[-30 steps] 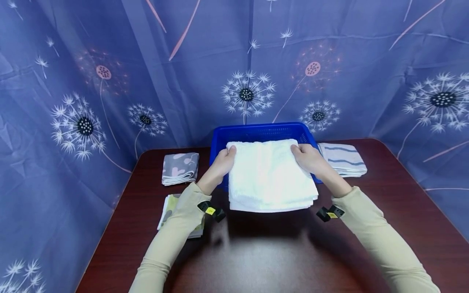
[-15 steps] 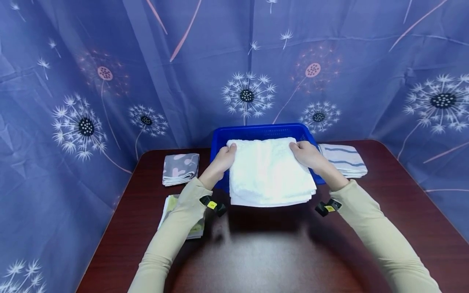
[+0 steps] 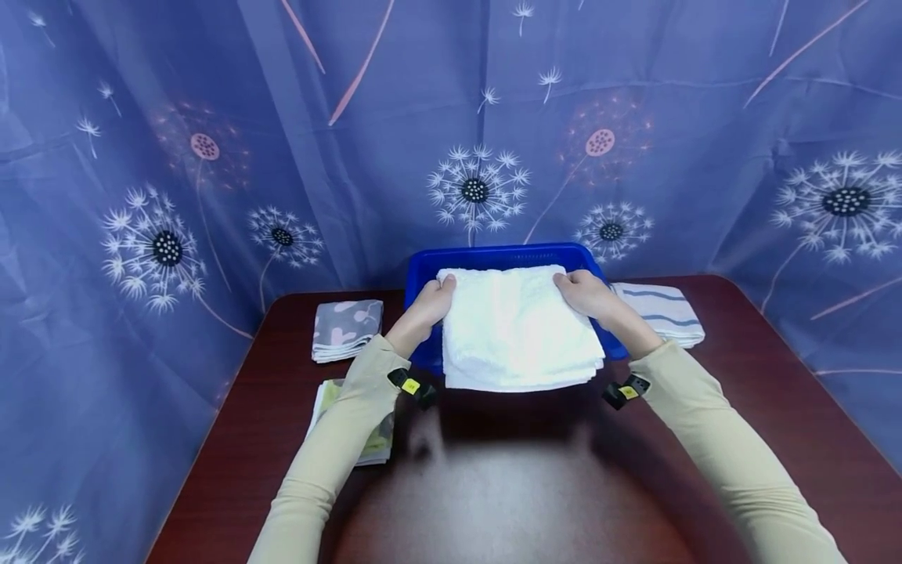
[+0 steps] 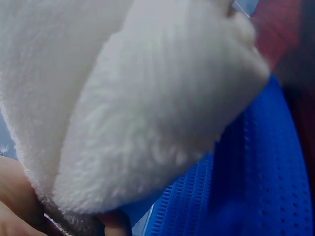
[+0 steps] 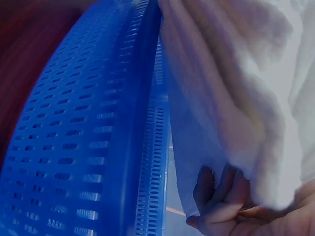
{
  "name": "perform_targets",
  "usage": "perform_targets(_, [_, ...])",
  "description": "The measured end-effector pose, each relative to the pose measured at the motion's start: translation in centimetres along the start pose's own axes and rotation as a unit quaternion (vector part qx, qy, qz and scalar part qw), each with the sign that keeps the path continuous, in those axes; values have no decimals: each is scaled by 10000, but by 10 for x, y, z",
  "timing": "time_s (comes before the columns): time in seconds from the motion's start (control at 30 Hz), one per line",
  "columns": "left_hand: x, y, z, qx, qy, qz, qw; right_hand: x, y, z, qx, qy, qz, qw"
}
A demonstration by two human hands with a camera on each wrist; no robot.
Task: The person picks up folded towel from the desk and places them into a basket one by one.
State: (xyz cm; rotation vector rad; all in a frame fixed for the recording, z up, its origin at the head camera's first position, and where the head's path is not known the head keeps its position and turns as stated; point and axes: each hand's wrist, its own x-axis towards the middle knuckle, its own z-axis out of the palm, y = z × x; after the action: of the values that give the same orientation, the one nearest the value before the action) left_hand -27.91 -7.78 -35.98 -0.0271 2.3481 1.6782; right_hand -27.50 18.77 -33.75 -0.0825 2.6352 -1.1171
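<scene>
A folded white towel (image 3: 517,329) is held up by its two far corners over the front of a blue perforated basket (image 3: 507,254). My left hand (image 3: 431,304) pinches the left corner, thumb on top; my right hand (image 3: 590,299) grips the right one the same way. The towel's thick folded layers (image 4: 147,113) fill much of the left wrist view, with the basket wall (image 4: 275,162) beside them. Fingers (image 5: 229,199) curl beneath the hanging cloth in the right wrist view. The towel hides much of the basket's inside and front.
Left of the basket lies a folded grey and pink towel (image 3: 347,329). A yellow-green and grey towel (image 3: 377,446) is partly under my left forearm. Right of the basket is a white towel with blue stripes (image 3: 662,309). A flowered curtain (image 3: 380,172) hangs behind the dark red table (image 3: 761,392).
The white towel's near edge has risen a little in the head view, and both wrists have shifted slightly away from me. Both hands keep their grip. The head view has tilted slightly.
</scene>
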Motion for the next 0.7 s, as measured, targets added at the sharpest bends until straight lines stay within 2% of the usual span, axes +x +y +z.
perform_targets(0.27, [6,3,-3,-2,-63,-66,10000,9,1,-2,-83,-120,-19,9999])
perform_targets(0.7, [21,9,-1,-225,-96,-593,9979,29,-2,-9,-81,-276,245,9993])
